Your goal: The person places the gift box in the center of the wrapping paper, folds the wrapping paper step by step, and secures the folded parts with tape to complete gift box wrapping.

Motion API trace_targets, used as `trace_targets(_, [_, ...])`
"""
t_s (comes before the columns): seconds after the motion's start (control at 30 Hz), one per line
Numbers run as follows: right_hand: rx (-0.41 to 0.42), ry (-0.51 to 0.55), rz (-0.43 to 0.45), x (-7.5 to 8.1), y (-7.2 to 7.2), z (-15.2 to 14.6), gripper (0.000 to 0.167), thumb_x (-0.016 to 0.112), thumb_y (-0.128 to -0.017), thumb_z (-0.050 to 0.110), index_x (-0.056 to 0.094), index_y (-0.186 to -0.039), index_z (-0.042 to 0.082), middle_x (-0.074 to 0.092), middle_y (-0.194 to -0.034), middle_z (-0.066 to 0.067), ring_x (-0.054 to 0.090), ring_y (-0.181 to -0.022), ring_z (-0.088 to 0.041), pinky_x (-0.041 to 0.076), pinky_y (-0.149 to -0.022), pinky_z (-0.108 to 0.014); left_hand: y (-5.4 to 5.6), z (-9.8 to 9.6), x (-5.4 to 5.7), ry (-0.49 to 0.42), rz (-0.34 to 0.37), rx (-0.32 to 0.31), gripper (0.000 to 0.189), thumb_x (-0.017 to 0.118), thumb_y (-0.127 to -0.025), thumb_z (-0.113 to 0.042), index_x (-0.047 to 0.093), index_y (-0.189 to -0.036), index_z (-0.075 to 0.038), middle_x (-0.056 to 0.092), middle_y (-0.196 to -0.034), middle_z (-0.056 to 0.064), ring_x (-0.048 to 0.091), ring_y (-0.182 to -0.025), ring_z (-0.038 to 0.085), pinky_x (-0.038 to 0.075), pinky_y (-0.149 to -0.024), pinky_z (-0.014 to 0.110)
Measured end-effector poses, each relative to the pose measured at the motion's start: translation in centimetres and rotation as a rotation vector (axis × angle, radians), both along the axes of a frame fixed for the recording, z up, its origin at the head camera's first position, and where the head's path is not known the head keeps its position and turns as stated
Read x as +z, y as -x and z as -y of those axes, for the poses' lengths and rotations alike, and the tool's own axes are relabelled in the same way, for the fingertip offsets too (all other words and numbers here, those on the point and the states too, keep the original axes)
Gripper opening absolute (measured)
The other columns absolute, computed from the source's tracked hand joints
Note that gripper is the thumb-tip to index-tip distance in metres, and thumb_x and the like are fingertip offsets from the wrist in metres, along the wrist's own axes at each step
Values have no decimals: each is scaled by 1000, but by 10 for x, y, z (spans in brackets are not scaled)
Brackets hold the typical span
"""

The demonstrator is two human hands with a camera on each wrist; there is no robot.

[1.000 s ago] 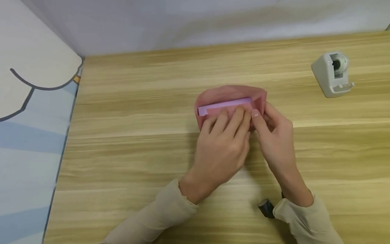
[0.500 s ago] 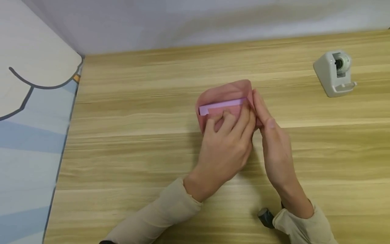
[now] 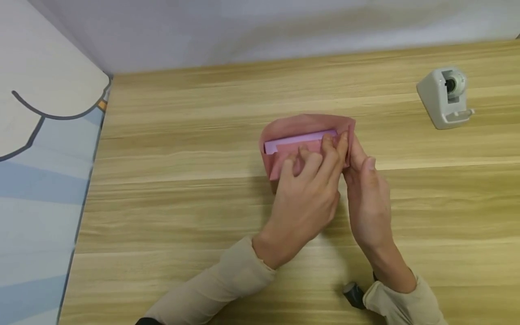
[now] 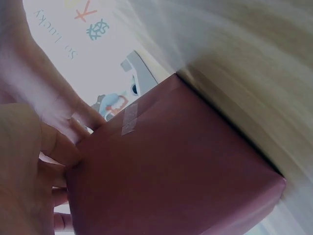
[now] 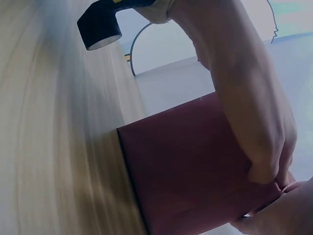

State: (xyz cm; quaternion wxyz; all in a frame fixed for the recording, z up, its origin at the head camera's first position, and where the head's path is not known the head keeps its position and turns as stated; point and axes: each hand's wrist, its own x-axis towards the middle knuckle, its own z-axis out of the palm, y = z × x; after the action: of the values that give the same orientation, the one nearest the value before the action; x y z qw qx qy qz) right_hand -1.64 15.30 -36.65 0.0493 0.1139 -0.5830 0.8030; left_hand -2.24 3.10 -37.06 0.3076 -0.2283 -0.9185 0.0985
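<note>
A box stands on the table, wrapped in dusky-red wrapping paper (image 3: 306, 121) whose top end gapes. Inside that opening shows a strip of the light-purple box (image 3: 298, 139). My left hand (image 3: 306, 196) bends its fingers over the near folded flap, and its thumb presses the front face near the top edge. Along the right side of the package lies my right hand (image 3: 369, 203), fingers extended against the paper and thumb raised apart. In the left wrist view, clear tape (image 4: 130, 117) sticks to the front of the wrapped package (image 4: 171, 166).
A white tape dispenser (image 3: 440, 99) stands at the back right of the wooden table (image 3: 170, 212). A pale wall (image 3: 264, 31) rises behind, with a cartoon-printed panel (image 3: 44, 198) along the left edge. A black cylindrical piece (image 3: 354, 295) sits by the right cuff.
My right thumb has left the paper's top corner, and that hand now lies along the side. The right paper flap was bent inward, then sprang back outward. My left fingers have shifted slightly right.
</note>
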Motion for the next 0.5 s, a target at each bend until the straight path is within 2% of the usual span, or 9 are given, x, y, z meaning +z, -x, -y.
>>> trace_targets(0.13, [-2, -26, 4, 2, 1, 0, 57, 26, -115, 34, 27, -161, 1, 25, -172, -15, 26, -161, -24, 23, -130, -29, 0, -2, 0, 42, -10, 23, 66, 44, -100, -28, 37, -161, -5, 64, -141, 2, 61, -111, 22, 45, -84, 38])
trace_targets(0.33, [-16, -50, 64, 8, 4, 0, 62, 26, -114, 42, 24, -162, 2, 21, -174, -10, 19, -163, -23, 19, -131, -28, 1, -4, 2, 77, 0, 43, 67, 43, -101, -27, 32, -162, -2, 63, -142, 4, 61, -112, 22, 44, -79, 36])
trace_targets(0.43, [-29, -39, 91, 11, 5, -3, 61, 28, -115, 38, 24, -163, 2, 22, -174, -12, 20, -163, -23, 22, -130, -28, 2, -3, 3, 50, 5, 32, 66, 44, -101, -28, 34, -161, -1, 64, -141, 3, 62, -113, 22, 45, -79, 36])
trace_targets(0.5, [-80, -51, 113, 12, 5, -5, 55, 35, -114, 30, 29, -162, 2, 27, -172, -14, 26, -161, -23, 30, -127, -27, 3, -2, 3, 34, 7, 22, 65, 44, -101, -28, 38, -160, 0, 65, -143, 4, 63, -112, 22, 46, -79, 36])
